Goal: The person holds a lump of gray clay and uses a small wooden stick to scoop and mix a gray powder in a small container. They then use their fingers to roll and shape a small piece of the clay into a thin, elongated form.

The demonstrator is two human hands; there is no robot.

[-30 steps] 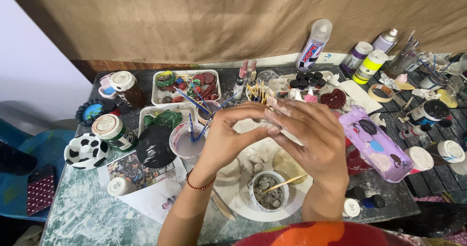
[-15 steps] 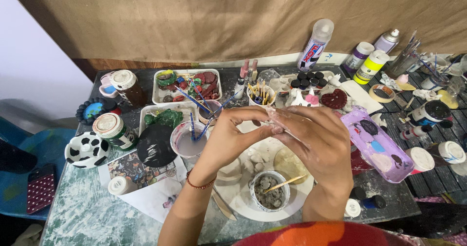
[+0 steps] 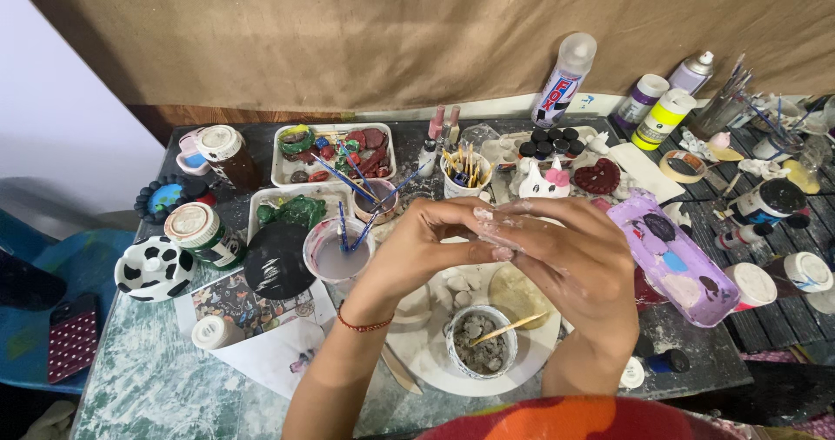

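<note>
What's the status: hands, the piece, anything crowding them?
Left hand and right hand raised, fingertips pinched together on a small pale lump, mostly hidden. White plate and small bowl with stick directly below. Paint-water cup close beside left hand.

The table (image 3: 139, 379) has a mottled green-white top. A round white plate (image 3: 426, 353) lies near its front edge. Left of the plate: printed paper sheets (image 3: 252, 336) and a black disc (image 3: 278, 260). Beyond the plate: two white trays (image 3: 283, 166). Right of the plate: a purple-painted oblong tray (image 3: 674, 257).
</note>
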